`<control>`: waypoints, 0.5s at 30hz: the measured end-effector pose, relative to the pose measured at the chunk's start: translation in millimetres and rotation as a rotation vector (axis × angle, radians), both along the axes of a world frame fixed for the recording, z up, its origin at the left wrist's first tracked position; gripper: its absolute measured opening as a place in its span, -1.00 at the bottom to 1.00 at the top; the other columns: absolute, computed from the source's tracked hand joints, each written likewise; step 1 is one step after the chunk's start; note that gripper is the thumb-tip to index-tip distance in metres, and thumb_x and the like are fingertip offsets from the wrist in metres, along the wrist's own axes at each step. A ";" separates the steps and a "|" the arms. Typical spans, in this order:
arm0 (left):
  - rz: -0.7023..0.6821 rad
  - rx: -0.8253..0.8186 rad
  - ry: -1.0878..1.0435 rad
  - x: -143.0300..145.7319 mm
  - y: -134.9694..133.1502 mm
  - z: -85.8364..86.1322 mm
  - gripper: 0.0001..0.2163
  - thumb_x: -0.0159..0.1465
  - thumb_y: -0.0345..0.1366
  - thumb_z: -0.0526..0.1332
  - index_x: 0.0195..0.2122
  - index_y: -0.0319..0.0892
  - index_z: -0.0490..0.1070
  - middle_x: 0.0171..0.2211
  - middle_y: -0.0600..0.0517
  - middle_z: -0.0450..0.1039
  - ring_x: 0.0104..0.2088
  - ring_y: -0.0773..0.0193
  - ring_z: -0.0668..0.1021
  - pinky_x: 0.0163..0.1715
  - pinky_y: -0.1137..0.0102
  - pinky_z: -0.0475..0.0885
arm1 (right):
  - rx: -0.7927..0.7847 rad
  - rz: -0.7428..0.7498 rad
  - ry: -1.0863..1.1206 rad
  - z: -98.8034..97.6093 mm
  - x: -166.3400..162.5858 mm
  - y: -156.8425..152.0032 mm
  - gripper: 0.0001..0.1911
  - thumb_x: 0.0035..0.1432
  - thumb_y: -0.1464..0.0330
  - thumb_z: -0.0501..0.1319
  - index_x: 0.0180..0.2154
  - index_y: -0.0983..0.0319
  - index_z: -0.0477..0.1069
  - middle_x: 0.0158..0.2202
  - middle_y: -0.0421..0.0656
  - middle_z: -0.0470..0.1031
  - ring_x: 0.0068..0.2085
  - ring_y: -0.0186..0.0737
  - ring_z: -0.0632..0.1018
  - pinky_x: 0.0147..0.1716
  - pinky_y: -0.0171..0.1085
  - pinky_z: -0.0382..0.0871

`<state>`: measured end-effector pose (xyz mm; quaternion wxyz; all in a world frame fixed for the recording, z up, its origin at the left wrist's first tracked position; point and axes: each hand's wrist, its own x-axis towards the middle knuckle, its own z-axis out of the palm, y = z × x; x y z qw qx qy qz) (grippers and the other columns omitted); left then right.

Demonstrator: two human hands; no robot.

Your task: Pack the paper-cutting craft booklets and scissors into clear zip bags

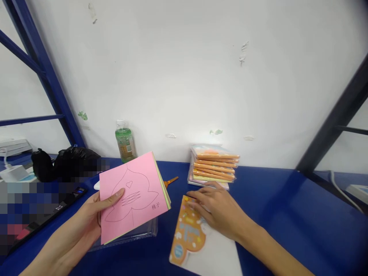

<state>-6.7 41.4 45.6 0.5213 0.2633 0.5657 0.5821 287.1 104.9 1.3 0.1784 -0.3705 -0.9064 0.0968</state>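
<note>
In my left hand (96, 212) is a stack of coloured paper sheets (136, 214), gripped with the thumb on top. The top sheet is pink, printed with a peach outline, a small heart and characters; yellow and green edges show beneath it. My right hand (214, 209) lies palm down over the upper part of an orange-and-white booklet (189, 239) on the blue table. Its fingers are spread and slightly bent at the booklet's top edge. Under the paper stack, a clear plastic sleeve (143, 232) is partly hidden.
A pile of plastic-wrapped orange packs (214, 165) stands against the wall. Orange scissors (171, 181) lie partly behind the paper stack. A bottle with green liquid (125, 142) is at the back left, near a black plastic bag (73, 161). Blue metal frames flank the table (276, 222).
</note>
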 end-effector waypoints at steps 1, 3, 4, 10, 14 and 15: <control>0.002 -0.006 -0.009 -0.2 -1.4 -1.3 -0.52 0.18 -0.52 0.40 0.14 -0.19 0.45 -0.06 -0.18 0.69 -0.18 -0.08 0.74 -0.24 0.18 0.73 | 0.010 -0.014 0.023 1.6 0.4 -0.5 -0.52 0.47 0.11 0.02 0.16 0.21 0.50 -0.01 0.05 0.65 0.07 0.12 0.56 0.18 0.15 0.22; 0.000 -0.016 -0.031 -1.1 -4.2 -5.1 -0.50 0.14 -0.53 0.43 0.11 -0.15 0.47 -0.07 -0.16 0.69 -0.15 -0.12 0.73 -0.21 0.14 0.72 | -0.086 0.047 0.071 3.0 1.6 -2.5 -0.44 0.30 0.00 0.23 0.22 0.11 0.45 0.14 -0.02 0.57 0.20 0.16 0.46 0.23 0.13 0.18; -0.002 -0.021 -0.047 -1.7 -5.5 -7.5 -0.50 0.13 -0.52 0.44 0.11 -0.14 0.48 -0.07 -0.16 0.69 -0.14 -0.14 0.72 -0.20 0.12 0.72 | -0.176 0.101 0.076 2.6 1.8 -3.7 -0.29 0.16 -0.05 0.34 0.28 0.03 0.38 0.25 -0.07 0.47 0.29 0.19 0.36 0.28 0.14 0.13; -0.003 -0.055 -0.100 -3.8 -9.0 -18.1 -0.36 0.09 -0.48 0.49 0.21 -0.10 0.42 -0.06 -0.14 0.69 -0.11 -0.14 0.71 -0.18 0.14 0.71 | -0.357 0.152 0.022 -5.9 -6.0 -10.4 -0.06 -0.15 -0.08 0.50 0.27 -0.02 0.39 0.31 -0.06 0.35 0.37 0.29 0.19 0.32 0.16 0.08; -0.025 -0.029 -0.104 -1.5 -8.9 -21.2 -0.19 0.01 -0.45 0.53 0.30 -0.08 0.31 -0.05 -0.13 0.69 -0.09 -0.13 0.71 -0.26 0.25 0.71 | -0.134 0.058 0.037 -4.8 -11.9 -13.1 -0.35 0.03 -0.05 0.42 0.10 0.11 0.51 0.02 -0.04 0.47 0.10 0.12 0.44 0.14 0.05 0.32; -0.035 -0.025 -0.111 -0.4 -9.5 -21.0 -0.17 -0.01 -0.44 0.54 0.31 -0.09 0.31 -0.05 -0.14 0.69 -0.08 -0.14 0.70 -0.28 0.26 0.71 | -0.092 0.037 0.038 -3.8 -12.6 -13.5 -0.45 0.12 -0.01 0.37 0.06 0.12 0.52 -0.02 -0.04 0.46 0.03 0.08 0.46 0.08 0.04 0.35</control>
